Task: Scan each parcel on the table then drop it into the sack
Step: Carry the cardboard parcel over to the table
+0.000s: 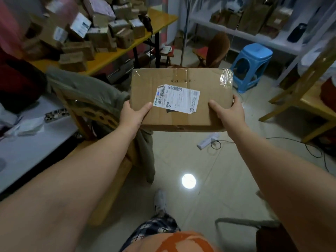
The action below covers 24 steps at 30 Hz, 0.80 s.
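A flat brown cardboard parcel [181,82] with a white shipping label [177,98] facing up is held in the air in front of me. My left hand [132,115] grips its near left edge, thumb on top. My right hand [229,111] grips its near right edge the same way. A yellow table [109,57] at the upper left carries several more cardboard parcels [101,31]. At the lower right, a dark opening with a grey rim [241,221] shows; I cannot tell whether it is the sack.
A wooden chair draped with grey-green cloth [85,90] stands just left of the parcel. A blue plastic stool [252,64] stands beyond it. A white power strip with cables [209,140] lies on the tiled floor. A white counter [27,148] runs along the left; shelving [236,33] stands at the back.
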### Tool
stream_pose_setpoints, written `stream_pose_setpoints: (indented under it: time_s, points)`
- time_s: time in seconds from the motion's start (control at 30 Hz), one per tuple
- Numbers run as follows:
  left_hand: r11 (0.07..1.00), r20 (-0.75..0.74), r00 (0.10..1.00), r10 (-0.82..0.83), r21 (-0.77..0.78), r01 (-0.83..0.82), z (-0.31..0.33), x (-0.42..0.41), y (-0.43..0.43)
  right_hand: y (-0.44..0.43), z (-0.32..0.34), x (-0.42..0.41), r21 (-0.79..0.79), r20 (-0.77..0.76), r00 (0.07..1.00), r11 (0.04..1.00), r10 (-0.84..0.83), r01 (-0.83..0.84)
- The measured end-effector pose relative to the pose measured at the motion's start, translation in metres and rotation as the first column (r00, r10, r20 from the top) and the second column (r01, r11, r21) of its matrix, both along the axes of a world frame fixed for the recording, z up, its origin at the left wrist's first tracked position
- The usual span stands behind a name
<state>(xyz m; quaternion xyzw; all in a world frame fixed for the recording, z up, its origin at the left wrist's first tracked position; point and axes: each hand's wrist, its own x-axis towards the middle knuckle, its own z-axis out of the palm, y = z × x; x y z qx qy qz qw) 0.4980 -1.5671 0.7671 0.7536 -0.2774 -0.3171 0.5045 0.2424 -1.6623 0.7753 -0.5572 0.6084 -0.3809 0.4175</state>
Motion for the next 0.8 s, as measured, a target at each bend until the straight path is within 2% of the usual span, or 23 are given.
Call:
stream_pose_setpoints:
  time_s: [0.3,0.53,0.8]
  points:
    - [1.000,0.008,1.000,-0.029,-0.012,0.029,0.015,0.079,-0.168,-0.167,0.003,0.076,-0.007,0.042,0.999,1.000,0.008,-0.007]
    - [0.996,0.056,0.996,0.069,0.052,-0.072,-0.006,0.136,-0.282,-0.301,-0.018,0.138,0.018,0.032,0.996,0.996,0.081,-0.082]
    - [0.983,0.034,0.983,0.182,0.023,-0.183,-0.011,0.187,-0.413,-0.459,-0.006,0.202,-0.015,0.006,0.977,0.976,0.215,-0.215]
